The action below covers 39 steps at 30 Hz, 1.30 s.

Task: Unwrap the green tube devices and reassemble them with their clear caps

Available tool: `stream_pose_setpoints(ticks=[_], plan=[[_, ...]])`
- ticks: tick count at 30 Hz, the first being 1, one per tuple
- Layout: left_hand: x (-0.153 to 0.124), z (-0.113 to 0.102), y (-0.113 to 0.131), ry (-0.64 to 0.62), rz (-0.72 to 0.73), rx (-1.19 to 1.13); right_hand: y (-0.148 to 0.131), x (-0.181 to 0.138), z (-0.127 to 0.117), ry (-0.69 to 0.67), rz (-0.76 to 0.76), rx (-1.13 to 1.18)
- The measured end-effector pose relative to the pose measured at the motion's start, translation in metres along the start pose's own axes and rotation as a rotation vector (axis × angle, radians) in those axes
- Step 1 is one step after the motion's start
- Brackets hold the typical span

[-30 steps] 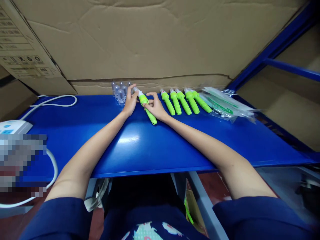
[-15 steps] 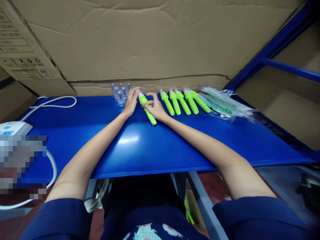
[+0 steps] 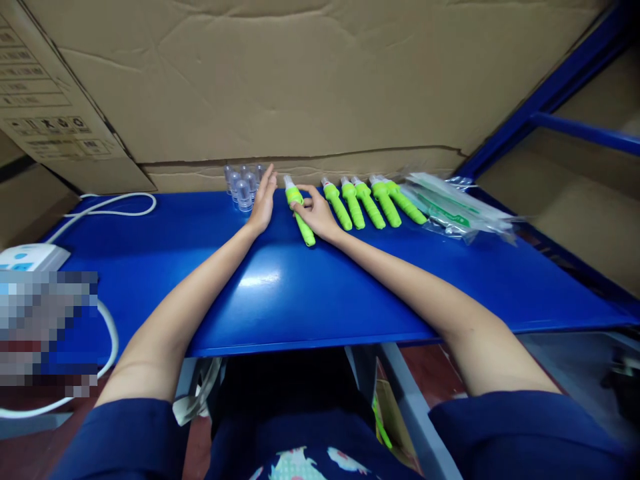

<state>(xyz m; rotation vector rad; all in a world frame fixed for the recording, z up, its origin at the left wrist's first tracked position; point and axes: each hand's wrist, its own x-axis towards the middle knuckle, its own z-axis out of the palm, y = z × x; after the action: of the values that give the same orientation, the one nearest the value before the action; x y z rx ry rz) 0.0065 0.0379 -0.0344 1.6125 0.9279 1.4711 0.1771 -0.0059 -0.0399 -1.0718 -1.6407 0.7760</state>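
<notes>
A lime-green tool with a ribbed handle lies on the blue table, its white tip pointing away from me. My right hand rests on it, with fingers curled over the upper handle. My left hand lies flat just left of it, fingers stretched toward a cluster of small clear caps and holding nothing. Several more green tools lie in a row to the right.
Clear plastic bags with green print lie at the far right of the table. A white cable and a white device sit at the left. Cardboard boxes wall off the back. A blue rack frame rises at right.
My left hand has let go of the tool's tip and opened flat beside it. The tool has swung a little straighter under my right hand.
</notes>
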Motion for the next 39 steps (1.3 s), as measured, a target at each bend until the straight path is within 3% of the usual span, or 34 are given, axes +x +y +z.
stream_pose_setpoints(ticks=[4,10,15,19,25,31,34,39], plan=[[0.001,0.000,-0.001,0.018,-0.048,0.052,0.004,0.002,-0.004,0.046,0.034,0.009],[0.000,0.002,-0.005,0.103,0.037,0.210,0.004,0.002,-0.002,0.028,0.027,0.021],[-0.018,0.008,0.018,0.109,0.210,0.483,0.004,0.002,-0.001,0.030,0.030,0.019],[-0.029,0.011,0.040,0.113,0.249,0.570,0.004,0.002,-0.001,0.032,0.016,0.001],[-0.026,-0.002,0.051,0.396,0.221,0.670,0.002,0.001,-0.001,0.018,0.041,0.014],[-0.016,-0.013,0.035,0.631,0.129,0.629,0.004,0.002,-0.001,0.022,0.032,0.009],[-0.013,-0.014,0.028,0.634,0.097,0.606,0.004,0.002,-0.001,0.011,0.034,0.006],[-0.011,-0.015,0.021,0.520,0.086,0.530,0.001,0.002,-0.001,0.011,0.034,-0.010]])
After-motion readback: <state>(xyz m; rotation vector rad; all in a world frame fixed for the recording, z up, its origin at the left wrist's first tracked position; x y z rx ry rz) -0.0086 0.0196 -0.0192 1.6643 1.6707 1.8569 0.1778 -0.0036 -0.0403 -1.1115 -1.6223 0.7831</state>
